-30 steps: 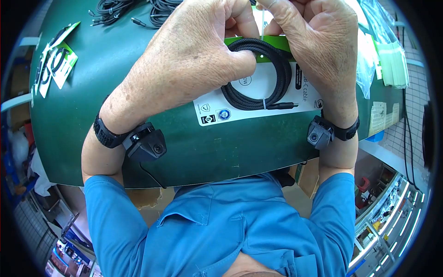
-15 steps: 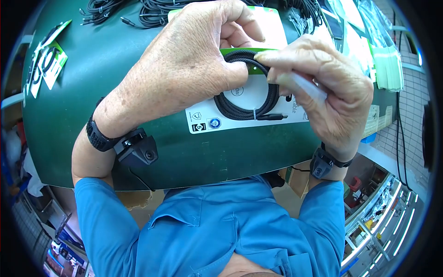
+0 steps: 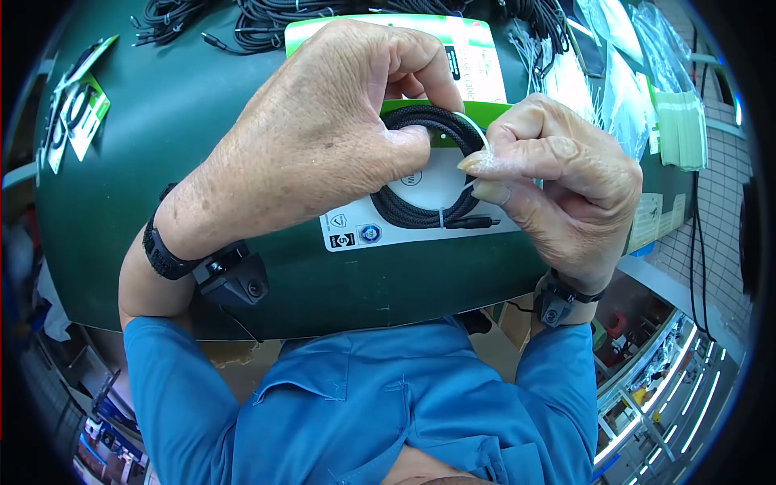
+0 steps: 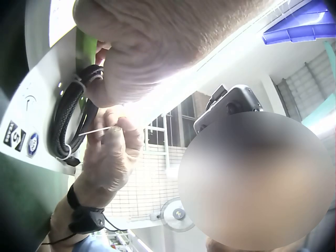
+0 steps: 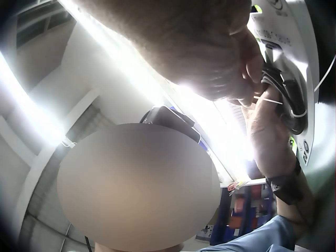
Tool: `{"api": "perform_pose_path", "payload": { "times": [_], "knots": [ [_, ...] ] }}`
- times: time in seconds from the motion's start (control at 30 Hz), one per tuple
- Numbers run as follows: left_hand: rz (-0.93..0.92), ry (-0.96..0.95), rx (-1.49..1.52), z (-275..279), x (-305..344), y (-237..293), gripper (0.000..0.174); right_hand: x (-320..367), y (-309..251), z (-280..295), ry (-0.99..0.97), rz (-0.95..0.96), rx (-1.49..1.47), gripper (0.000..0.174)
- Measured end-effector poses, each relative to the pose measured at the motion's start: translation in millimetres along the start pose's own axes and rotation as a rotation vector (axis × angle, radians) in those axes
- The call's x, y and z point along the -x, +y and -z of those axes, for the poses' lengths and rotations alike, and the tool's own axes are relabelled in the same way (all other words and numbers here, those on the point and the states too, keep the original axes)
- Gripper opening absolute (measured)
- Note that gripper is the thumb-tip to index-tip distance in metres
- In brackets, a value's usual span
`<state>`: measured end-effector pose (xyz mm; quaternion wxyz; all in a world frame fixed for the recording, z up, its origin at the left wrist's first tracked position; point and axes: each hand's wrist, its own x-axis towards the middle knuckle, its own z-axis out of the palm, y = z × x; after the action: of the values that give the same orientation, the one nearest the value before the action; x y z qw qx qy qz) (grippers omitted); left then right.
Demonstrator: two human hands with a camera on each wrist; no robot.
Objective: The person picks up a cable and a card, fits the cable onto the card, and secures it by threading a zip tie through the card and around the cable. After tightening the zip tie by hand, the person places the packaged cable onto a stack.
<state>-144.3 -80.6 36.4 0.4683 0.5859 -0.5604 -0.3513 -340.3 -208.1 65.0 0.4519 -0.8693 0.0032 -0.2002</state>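
Note:
A coiled black braided cable (image 3: 412,212) lies against a white and green printed card (image 3: 349,223). My left hand (image 3: 323,129) pinches the coil and the card's green top edge, thumb in front and fingers behind. At the coil's right side, my right hand (image 3: 574,178) pinches a thin white tie (image 3: 474,129) between thumb and forefinger. The left wrist view shows the tie (image 4: 97,130) stretched from the coil to the right fingertips. A small band holds the coil's lower part, beside the cable's plug (image 3: 483,222).
Another printed card (image 3: 477,61) lies behind the hands. Black cable bundles (image 3: 271,24) line the far edge. Several carded cables (image 3: 81,113) are at the left; loose white ties (image 3: 529,52), plastic bags (image 3: 659,48) and a pale green stack (image 3: 681,129) are at the right.
The right hand has moved from the card's top to the coil's right side, where it holds the white tie. Card and coil have shifted slightly down and left in the head view.

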Motion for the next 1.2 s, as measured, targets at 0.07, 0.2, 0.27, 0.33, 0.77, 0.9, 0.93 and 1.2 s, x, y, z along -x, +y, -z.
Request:
{"api": "perform_pose_path", "payload": {
  "times": [0.07,0.2,0.27,0.33,0.77,0.9,0.93,1.2],
  "knots": [
    [0.006,-0.010,-0.027,1,0,1,0.021,1,-2,-4,0.057,0.012,0.055,0.027],
    [0.035,-0.011,-0.051,1,1,5,0.021,5,3,-13,0.157,0.064,0.100,0.024],
    [0.046,-0.009,-0.053,2,2,6,0.022,5,3,-15,0.192,0.086,0.111,0.023],
    [0.045,-0.018,-0.042,2,1,6,0.022,4,3,-16,0.217,0.155,0.183,0.023],
    [0.008,0.001,-0.022,3,3,7,0.024,9,-1,-20,0.211,0.223,0.315,0.028],
    [0.016,-0.007,-0.022,3,3,6,0.025,9,4,-16,0.182,0.247,0.331,0.030],
    [0.016,-0.006,-0.020,3,3,6,0.025,9,4,-16,0.181,0.247,0.332,0.030],
    [0.014,-0.014,-0.041,5,3,5,0.024,7,11,-18,0.169,0.243,0.323,0.031]
  ]
}}
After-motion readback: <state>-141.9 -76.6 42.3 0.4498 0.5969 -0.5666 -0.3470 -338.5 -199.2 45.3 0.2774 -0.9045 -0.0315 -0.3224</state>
